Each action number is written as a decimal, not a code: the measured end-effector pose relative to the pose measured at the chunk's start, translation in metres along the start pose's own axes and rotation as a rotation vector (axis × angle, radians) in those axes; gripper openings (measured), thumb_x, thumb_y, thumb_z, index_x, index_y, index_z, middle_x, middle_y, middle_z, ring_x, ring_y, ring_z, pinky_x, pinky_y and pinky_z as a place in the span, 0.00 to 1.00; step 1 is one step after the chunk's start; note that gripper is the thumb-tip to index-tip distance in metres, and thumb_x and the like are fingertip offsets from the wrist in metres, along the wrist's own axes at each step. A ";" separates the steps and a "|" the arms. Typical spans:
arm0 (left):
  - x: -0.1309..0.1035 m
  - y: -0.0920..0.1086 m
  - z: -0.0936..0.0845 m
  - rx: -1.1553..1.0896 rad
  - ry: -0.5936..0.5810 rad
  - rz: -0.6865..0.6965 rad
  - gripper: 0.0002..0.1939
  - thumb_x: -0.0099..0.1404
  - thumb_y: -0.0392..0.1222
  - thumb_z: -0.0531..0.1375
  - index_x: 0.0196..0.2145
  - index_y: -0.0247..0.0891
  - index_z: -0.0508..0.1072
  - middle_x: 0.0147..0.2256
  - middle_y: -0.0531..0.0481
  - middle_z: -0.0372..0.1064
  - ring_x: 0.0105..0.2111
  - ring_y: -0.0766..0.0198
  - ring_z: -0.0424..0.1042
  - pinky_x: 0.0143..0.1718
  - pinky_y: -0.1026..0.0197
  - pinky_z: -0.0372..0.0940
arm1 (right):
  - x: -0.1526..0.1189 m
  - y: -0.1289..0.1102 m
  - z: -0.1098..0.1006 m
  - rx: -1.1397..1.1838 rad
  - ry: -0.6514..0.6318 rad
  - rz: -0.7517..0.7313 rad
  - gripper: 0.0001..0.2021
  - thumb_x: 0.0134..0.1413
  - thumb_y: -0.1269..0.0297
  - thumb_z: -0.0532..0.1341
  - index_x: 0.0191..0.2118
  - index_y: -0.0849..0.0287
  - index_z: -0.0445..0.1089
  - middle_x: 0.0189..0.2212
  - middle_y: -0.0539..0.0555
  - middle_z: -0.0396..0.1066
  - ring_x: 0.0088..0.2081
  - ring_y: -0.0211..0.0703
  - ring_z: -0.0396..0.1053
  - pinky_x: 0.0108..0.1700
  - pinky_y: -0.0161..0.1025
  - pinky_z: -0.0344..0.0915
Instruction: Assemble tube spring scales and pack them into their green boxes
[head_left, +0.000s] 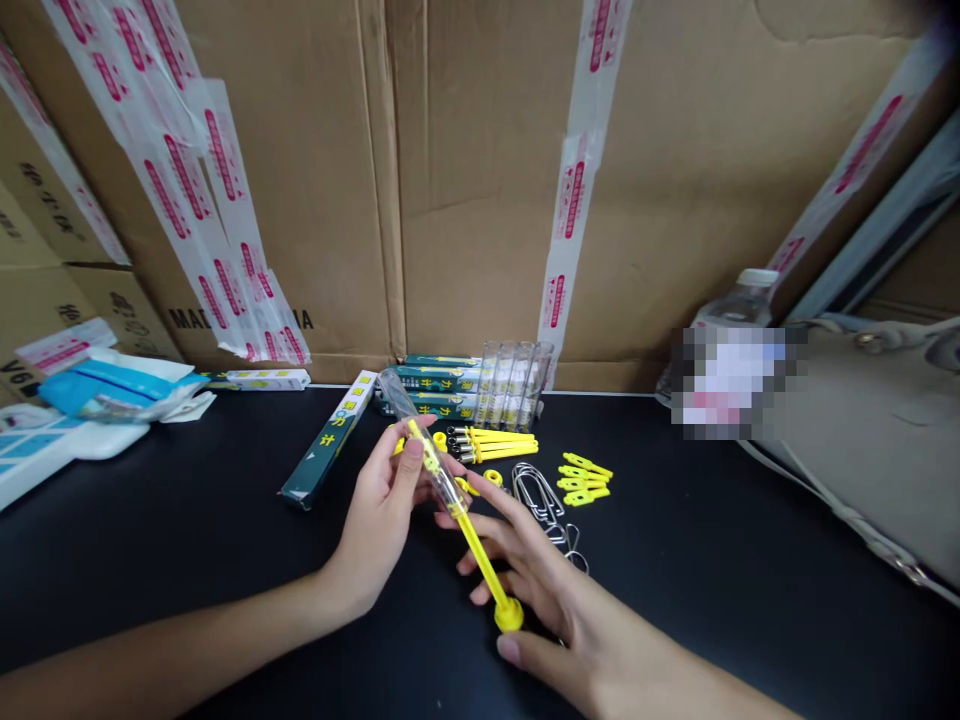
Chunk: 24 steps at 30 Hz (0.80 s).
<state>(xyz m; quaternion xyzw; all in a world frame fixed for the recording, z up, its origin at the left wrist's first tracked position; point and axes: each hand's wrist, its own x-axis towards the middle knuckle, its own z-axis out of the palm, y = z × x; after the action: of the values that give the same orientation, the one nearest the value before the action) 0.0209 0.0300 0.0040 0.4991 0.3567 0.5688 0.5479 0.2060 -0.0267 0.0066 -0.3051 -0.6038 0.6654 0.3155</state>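
Observation:
In my left hand (386,505) is a clear plastic tube (401,395), pinched between thumb and fingers and tilted toward the upper left. A yellow rod (480,555) with a round yellow cap (508,614) sticks out of its lower end; yellow and metal parts show inside the tube. My right hand (536,585) is loosely curled around the rod, fingers behind it and thumb at the cap. Behind the hands lie yellow rods with black and metal ends (495,443), small yellow rings (492,479), metal hooks (536,492) and flat yellow pieces (585,480).
Several clear tubes (514,385) rest against stacked green boxes (435,378). Another narrow green box (330,440) lies left of them. A blue-and-white packet (120,385) is at far left, a plastic bottle (739,305) and beige bag (877,430) at right. Large cardboard (480,200) walls the table's back.

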 end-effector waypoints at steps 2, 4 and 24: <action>-0.001 0.000 0.000 0.007 -0.008 0.000 0.25 0.68 0.57 0.58 0.53 0.37 0.64 0.33 0.49 0.75 0.29 0.58 0.78 0.29 0.60 0.72 | 0.001 0.003 0.001 0.062 0.005 -0.007 0.46 0.53 0.76 0.63 0.69 0.39 0.37 0.66 0.59 0.52 0.53 0.44 0.67 0.60 0.52 0.57; -0.002 0.000 0.000 0.019 -0.021 0.002 0.24 0.68 0.57 0.58 0.52 0.38 0.64 0.33 0.48 0.76 0.29 0.58 0.78 0.27 0.60 0.72 | 0.004 0.007 0.002 0.108 0.028 -0.018 0.46 0.53 0.75 0.64 0.69 0.39 0.39 0.64 0.59 0.55 0.51 0.44 0.69 0.60 0.52 0.58; -0.014 0.002 0.004 0.050 -0.178 0.055 0.22 0.69 0.54 0.59 0.52 0.39 0.63 0.35 0.45 0.79 0.30 0.57 0.79 0.27 0.61 0.73 | 0.012 0.012 -0.004 -0.166 0.360 -0.060 0.19 0.55 0.60 0.68 0.51 0.50 0.64 0.31 0.47 0.76 0.35 0.43 0.74 0.43 0.41 0.67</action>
<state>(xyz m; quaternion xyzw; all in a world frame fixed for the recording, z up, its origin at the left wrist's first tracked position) 0.0223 0.0153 0.0043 0.5710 0.3068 0.5279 0.5488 0.2011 -0.0156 -0.0061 -0.4257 -0.5993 0.5384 0.4120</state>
